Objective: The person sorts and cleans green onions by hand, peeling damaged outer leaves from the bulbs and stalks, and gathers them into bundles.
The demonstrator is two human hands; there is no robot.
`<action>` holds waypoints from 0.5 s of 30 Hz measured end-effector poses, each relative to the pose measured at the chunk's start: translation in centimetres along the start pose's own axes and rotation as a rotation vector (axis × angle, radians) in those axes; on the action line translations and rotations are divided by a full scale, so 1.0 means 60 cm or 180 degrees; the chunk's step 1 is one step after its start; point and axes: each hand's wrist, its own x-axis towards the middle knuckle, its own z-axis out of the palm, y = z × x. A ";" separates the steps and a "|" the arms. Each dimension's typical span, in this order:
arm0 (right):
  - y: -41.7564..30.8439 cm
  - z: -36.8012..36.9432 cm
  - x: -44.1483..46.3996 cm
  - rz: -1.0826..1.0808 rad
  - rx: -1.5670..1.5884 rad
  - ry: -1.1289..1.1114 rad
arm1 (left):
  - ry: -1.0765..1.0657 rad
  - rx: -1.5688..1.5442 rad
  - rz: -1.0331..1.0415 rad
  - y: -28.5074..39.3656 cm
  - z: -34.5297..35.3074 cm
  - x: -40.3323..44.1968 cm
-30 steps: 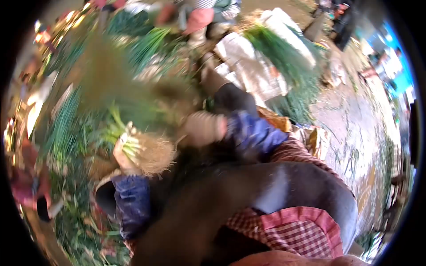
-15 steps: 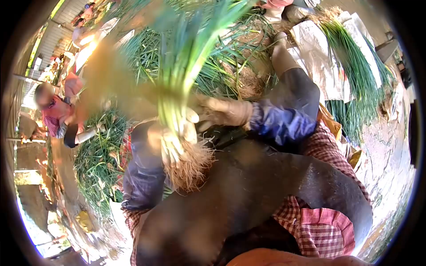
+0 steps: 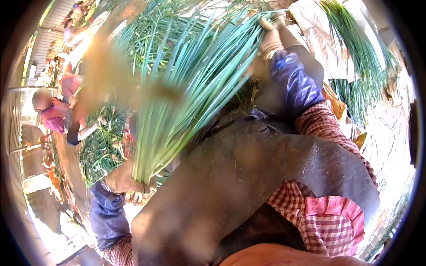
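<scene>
A big bundle of green onions (image 3: 191, 102) slants across the space in front of my apron, its pale stems at the lower left and its long leaves fanning to the upper right. Wrapped round the stem end is my left hand (image 3: 123, 178), in a tan glove; the roots are hidden from view. Far up at the leaf tips, my gloved right hand (image 3: 270, 41) is closed on the gathered ends, arm stretched out. Blue sleeve covers (image 3: 295, 82) are on both forearms. A brown blur from something near the lens covers part of the leaves.
Loose green onions (image 3: 104, 146) lie heaped on the left, with more behind the bundle. At the right, another bunch (image 3: 355, 44) rests on pale sacks (image 3: 317, 40). A person (image 3: 55, 113) sits at the left. My dark apron (image 3: 257, 173) covers my lap.
The bundle has tipped from upright to slanting, and its root end has moved down and left with my left hand. My right hand has gone from near the stems out to the leaf tips.
</scene>
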 end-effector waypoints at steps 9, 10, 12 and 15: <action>-0.049 -0.187 0.118 0.0234 0.0155 0.0284 | 0.0045 0.0902 -0.0275 -0.056 -0.006 -0.068; -0.051 -0.182 0.111 -0.0371 -0.0880 0.0364 | 0.0061 0.1061 -0.0298 -0.067 -0.005 -0.072; -0.061 -0.163 0.101 -0.1576 -0.2952 0.0500 | 0.0179 0.0856 -0.0319 -0.078 0.000 -0.074; -0.050 -0.106 0.088 -0.2566 -0.4844 -0.0212 | 0.0097 0.1099 -0.0133 -0.082 -0.002 -0.070</action>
